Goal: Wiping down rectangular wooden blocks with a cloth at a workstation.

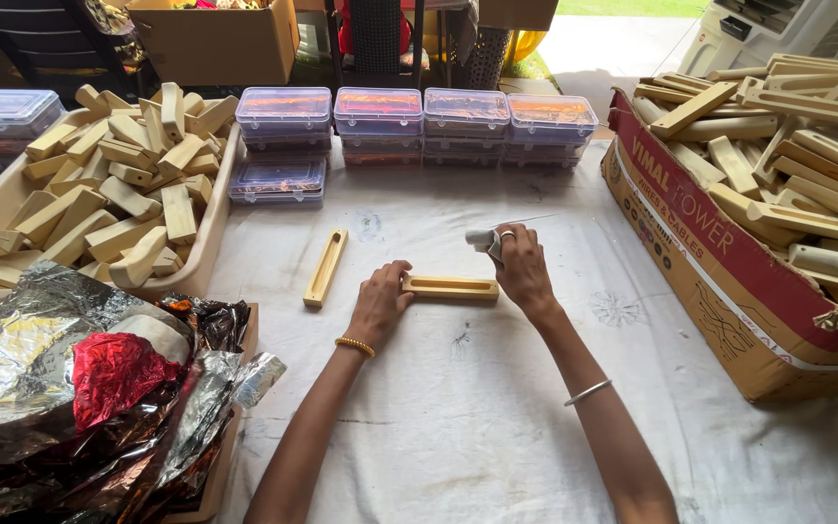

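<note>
A slotted wooden block (453,286) lies flat on the white table cover (458,408). My left hand (377,304) presses on its left end. My right hand (522,267) sits at the block's right end and grips a small grey cloth (482,239) with a thin stick or wire poking out to the upper right. A second slotted wooden block (326,267) lies apart to the left, angled toward me, untouched.
A tray (208,228) heaped with wooden blocks stands at the left, above crumpled foil and red wrapping (99,374). A cardboard box (720,262) of wooden pieces stands at the right. Stacked clear plastic cases (419,116) line the back.
</note>
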